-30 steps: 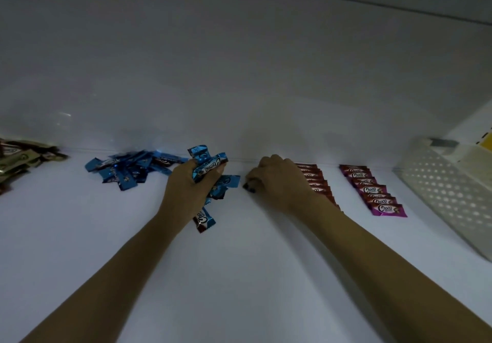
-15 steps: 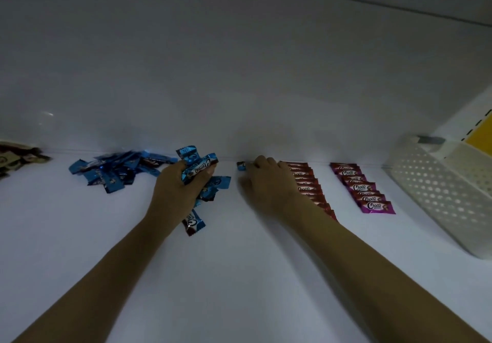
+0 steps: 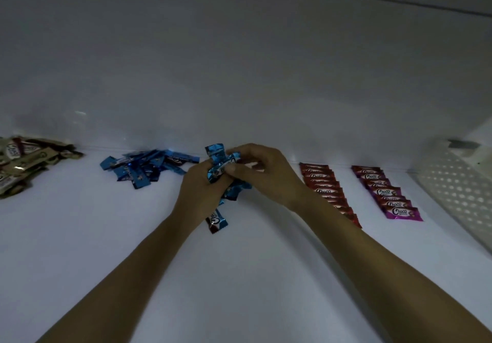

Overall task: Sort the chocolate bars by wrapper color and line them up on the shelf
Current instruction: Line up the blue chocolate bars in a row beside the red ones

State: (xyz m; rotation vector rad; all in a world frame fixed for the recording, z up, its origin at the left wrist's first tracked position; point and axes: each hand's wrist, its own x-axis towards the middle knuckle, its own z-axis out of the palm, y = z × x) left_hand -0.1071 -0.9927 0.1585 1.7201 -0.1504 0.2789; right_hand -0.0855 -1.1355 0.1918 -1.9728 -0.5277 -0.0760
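My left hand (image 3: 202, 191) grips a bunch of blue-wrapped chocolate bars (image 3: 221, 167), with one bar's end hanging out below my palm. My right hand (image 3: 262, 175) has come over to the bunch and pinches a blue bar at its top between thumb and fingers. A loose pile of blue bars (image 3: 145, 168) lies to the left on the white shelf (image 3: 239, 276). To the right, a lined-up row of red bars (image 3: 326, 188) and a row of magenta bars (image 3: 386, 192) run from the back wall toward me.
A heap of gold and brown bars (image 3: 24, 161) lies at the far left. A white perforated basket (image 3: 458, 196) stands at the right edge. The white back wall rises just behind the bars.
My right hand left the spot by the back wall beside the red row and moved left to my left hand's bunch, where it now pinches a blue bar. The view shifted slightly.
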